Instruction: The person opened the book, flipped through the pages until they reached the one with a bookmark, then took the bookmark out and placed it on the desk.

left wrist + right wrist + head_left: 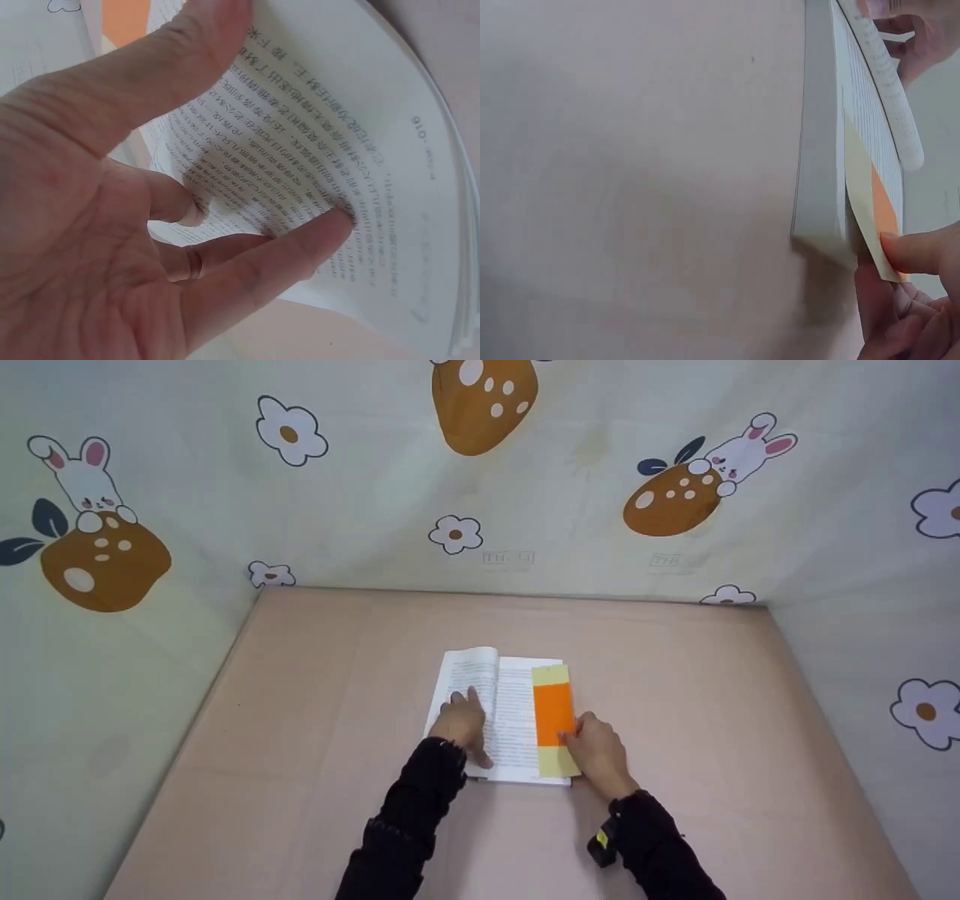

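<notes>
From the head view, an open book [499,712] is seen lying on the desk [300,720]. Its left page is pressed flat by the left hand [461,724], fingers straight. A yellow-and-orange bookmark [553,716] on the right page is pinched by the right hand [596,750].

At the left wrist, printed text is touched by extended fingers [315,232].

At the right wrist, the bookmark's edge [877,225] is held between fingertips [911,251].

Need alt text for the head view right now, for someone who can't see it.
An open book lies on a tan table; the left hand presses its left page, while the right hand touches a yellow-and-orange bookmark on the right page.
</notes>
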Tool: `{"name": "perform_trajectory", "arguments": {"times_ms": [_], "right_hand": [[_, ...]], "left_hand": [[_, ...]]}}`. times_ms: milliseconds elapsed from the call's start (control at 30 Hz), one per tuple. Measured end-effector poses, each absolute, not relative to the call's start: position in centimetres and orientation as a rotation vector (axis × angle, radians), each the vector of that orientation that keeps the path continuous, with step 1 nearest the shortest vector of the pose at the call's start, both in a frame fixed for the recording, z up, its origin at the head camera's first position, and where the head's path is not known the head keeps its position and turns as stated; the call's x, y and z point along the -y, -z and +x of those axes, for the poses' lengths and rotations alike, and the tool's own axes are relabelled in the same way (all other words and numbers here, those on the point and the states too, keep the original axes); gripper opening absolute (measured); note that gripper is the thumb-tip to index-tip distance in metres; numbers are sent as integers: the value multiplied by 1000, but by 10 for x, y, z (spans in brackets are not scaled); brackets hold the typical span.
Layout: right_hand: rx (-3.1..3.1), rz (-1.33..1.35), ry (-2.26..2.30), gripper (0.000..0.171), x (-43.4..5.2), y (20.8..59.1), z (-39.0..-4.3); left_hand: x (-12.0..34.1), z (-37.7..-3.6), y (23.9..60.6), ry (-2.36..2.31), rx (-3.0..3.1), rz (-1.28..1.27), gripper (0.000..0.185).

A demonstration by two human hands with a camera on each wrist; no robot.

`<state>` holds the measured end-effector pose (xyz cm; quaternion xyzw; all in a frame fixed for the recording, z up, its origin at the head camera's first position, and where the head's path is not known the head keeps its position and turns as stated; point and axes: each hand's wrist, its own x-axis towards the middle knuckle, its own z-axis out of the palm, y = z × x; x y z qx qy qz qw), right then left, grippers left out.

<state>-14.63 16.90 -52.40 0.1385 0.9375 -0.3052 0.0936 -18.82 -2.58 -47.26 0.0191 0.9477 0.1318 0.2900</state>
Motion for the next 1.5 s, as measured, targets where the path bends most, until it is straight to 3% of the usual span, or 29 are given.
{"name": "perform_trajectory", "arguments": {"times_ms": [300, 767, 1500], "right_hand": [[-2768, 443, 1081, 27, -200, 531, -137], [-2792, 528, 852, 29, -242, 527, -136], [-2700, 517, 762, 29, -243, 524, -144]], "left_hand": [[26, -187, 472, -374, -2537, 67, 126], [25, -187, 474, -365, -2545, 61, 128], [23, -187, 473, -334, -2550, 78, 127]]}}
